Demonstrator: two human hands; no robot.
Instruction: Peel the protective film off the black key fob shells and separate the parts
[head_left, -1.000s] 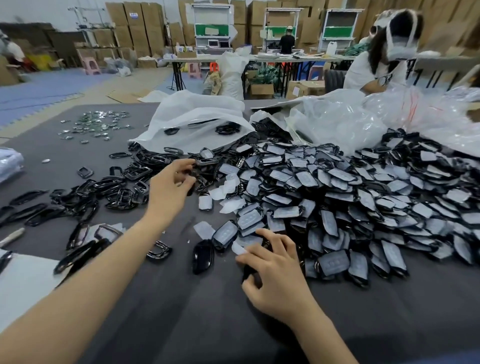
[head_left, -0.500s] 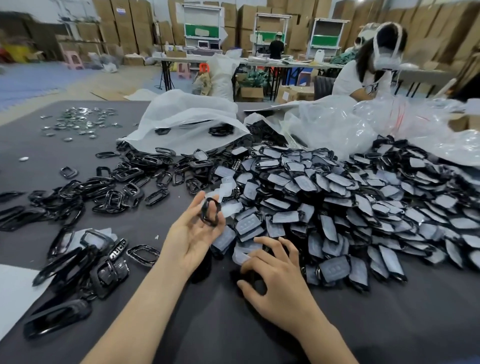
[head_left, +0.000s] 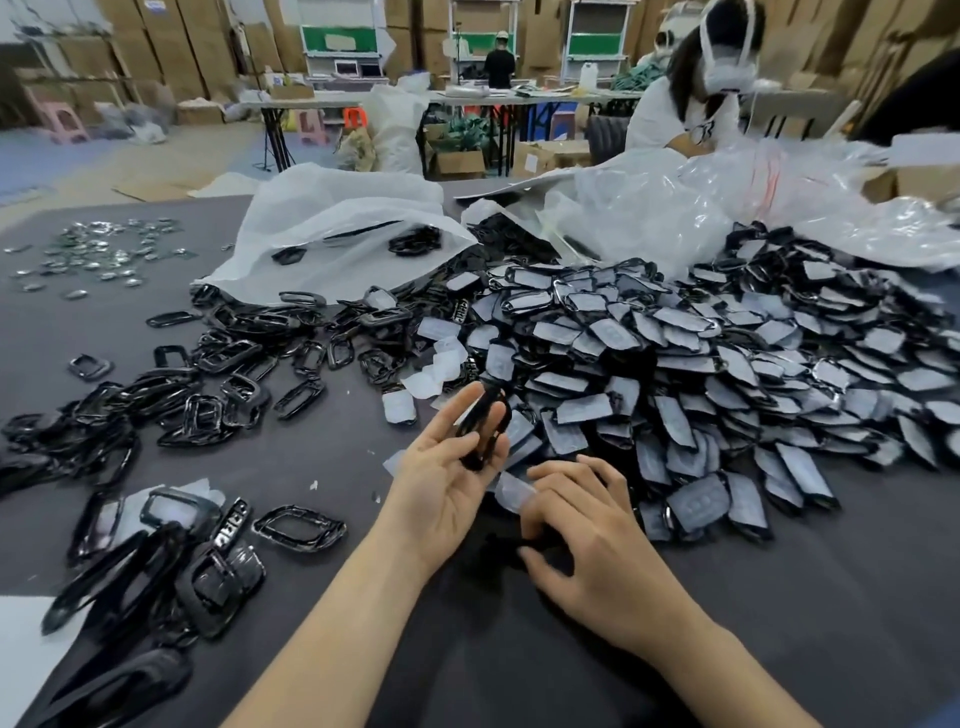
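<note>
Warehouse cartons (head_left: 145, 62) at the back; up front, a dark grey worktop (head_left: 779, 649) carrying a wide pile (head_left: 701, 364) of film-covered shells. Left of the pile, a heap (head_left: 208, 395) of bare black frames; behind the pile, white bags (head_left: 337, 234); on the pile's left fringe, loose peeled sheets (head_left: 436, 364).

Works with both hands at the pile's near-left corner. Pinches a bare black frame (head_left: 480, 431) between thumb and fingers of the left hand (head_left: 447, 483), palm up, raised off the worktop just in front of the pile. Curls the right hand (head_left: 592, 535) low beside it round a dark shell (head_left: 511, 545), thumb on the near side; blurred, so read with some doubt. Touches a pale film (head_left: 511, 491) with the right fingertips, between the two hands.

Looks like the separating step: frame already off, film seemingly loose from the shell. Next probably calls for dropping the frame onto the heap left of the pile, flicking the film clear and setting the shell aside, then picking a fresh covered shell from the pile's near edge. Likely needs a nail worked under a film corner, since such sheets tend to cling.
</note>
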